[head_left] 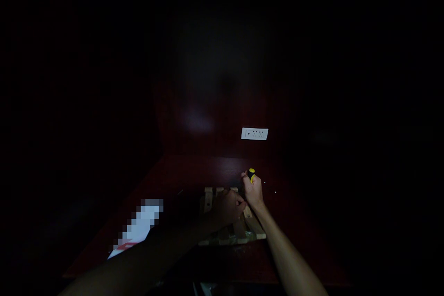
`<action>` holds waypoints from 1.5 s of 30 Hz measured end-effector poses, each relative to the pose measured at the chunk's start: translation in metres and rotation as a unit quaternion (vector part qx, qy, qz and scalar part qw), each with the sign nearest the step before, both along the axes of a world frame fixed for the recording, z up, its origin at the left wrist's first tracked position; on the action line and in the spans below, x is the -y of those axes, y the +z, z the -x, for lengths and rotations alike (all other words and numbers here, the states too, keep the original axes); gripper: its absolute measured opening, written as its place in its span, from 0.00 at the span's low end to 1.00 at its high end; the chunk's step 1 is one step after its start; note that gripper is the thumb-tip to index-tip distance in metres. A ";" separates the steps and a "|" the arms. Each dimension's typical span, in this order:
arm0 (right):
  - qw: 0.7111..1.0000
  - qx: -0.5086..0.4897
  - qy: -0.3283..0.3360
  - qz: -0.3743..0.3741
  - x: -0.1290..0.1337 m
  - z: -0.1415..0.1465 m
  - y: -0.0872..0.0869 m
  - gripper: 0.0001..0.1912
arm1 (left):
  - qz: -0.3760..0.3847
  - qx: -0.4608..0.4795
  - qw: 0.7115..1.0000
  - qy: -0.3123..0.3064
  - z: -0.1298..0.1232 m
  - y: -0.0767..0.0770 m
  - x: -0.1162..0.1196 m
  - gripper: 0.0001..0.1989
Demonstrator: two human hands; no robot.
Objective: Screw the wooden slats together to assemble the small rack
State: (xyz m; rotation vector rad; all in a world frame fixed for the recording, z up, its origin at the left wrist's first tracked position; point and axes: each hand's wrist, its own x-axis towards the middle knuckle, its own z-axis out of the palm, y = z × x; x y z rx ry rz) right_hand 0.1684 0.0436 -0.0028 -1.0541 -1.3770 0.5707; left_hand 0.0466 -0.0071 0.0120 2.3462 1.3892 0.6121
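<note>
My right hand (253,190) is wrapped round the handle of a screwdriver (251,173), yellow and black, with the yellow end up. Its shaft and tip are hidden. Below it lies a small slatted wooden piece (255,227), made of several pale slats. My left hand (229,206) rests over the middle of the slats, close to the right hand. Its thumb and fingers are drawn together near the right-hand slats. What they pinch, if anything, is too dark and small to make out. A dark hole shows in one slat at the left.
A dark red tabletop (149,189) carries the work. A white sheet (138,229), partly blurred out, lies at the left. Tiny pale bits (275,192) lie at the right. On the back panel is a white power socket (254,133). Surroundings are very dark.
</note>
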 end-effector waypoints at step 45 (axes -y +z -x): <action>1.000 0.014 0.014 0.001 0.007 0.004 0.003 0.17 | -0.023 -0.035 0.999 0.001 0.001 0.002 0.000 0.14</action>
